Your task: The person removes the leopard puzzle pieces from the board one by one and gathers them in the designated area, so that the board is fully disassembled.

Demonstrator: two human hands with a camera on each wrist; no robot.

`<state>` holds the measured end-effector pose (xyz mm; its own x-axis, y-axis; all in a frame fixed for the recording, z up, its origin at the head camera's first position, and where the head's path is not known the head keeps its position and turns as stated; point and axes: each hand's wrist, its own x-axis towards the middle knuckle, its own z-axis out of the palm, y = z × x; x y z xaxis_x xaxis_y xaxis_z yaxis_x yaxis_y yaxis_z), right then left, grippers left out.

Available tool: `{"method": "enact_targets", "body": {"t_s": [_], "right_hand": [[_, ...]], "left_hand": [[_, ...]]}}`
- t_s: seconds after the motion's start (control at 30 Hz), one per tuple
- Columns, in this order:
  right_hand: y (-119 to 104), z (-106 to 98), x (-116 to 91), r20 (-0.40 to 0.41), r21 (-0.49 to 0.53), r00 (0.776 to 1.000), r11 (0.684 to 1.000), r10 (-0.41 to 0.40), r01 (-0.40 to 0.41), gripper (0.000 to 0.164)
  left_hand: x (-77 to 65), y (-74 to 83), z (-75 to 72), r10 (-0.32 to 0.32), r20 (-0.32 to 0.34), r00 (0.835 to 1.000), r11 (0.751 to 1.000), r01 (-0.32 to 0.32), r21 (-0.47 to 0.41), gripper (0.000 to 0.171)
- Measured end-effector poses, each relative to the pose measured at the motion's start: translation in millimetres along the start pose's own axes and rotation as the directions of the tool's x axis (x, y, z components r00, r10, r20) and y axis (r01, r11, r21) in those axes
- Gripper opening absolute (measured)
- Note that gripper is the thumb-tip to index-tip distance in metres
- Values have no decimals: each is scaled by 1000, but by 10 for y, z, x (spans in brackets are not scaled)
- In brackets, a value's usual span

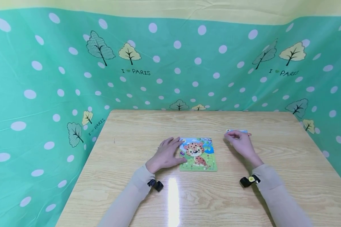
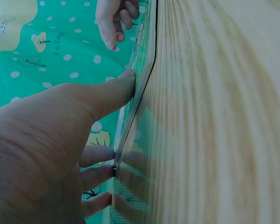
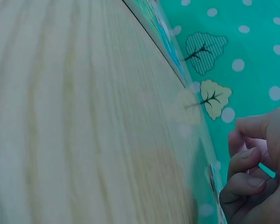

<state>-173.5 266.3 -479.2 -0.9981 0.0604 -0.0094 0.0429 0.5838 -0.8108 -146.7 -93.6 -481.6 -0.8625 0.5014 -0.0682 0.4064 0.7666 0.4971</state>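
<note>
Puzzle [image 1: 198,154]: apparently steadying it with spread left hand [image 1: 167,155]; curling right hand [image 1: 242,146], seemingly empty, near picture card [image 1: 232,130]; probably calling for careful pinch there.

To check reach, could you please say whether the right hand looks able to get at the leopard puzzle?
Probably yes: bare tabletop separates the right hand from the puzzle; the left hand touches its left edge.

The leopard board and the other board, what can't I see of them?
- Head view: most of the other board, hidden by the right hand.
- Head view: small bits of the leopard board, under fingertips of the left hand.
- Left wrist view: the leopard picture, seen too edge-on.
- Right wrist view: part of the leopard board, cut off by the top edge.
</note>
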Motion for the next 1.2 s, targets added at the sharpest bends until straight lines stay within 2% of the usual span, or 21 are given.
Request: {"method": "enact_targets", "body": {"t_s": [0.3, 0.83, 1.2], "right_hand": [[-74, 161, -16, 30, -12, 999, 1000, -25, 26, 30], [-185, 438, -9, 116, -10, 991, 998, -63, 64, 27], [-303, 592, -30, 142, -29, 986, 995, -90, 95, 22]], "left_hand": [[-2, 7, 1, -3, 4, 1000, 1000, 3, 1, 93], [6, 1, 6, -1, 3, 1000, 1000, 1, 2, 93], [1, 1, 2, -5, 3, 1000, 1000, 5, -3, 92]]}}
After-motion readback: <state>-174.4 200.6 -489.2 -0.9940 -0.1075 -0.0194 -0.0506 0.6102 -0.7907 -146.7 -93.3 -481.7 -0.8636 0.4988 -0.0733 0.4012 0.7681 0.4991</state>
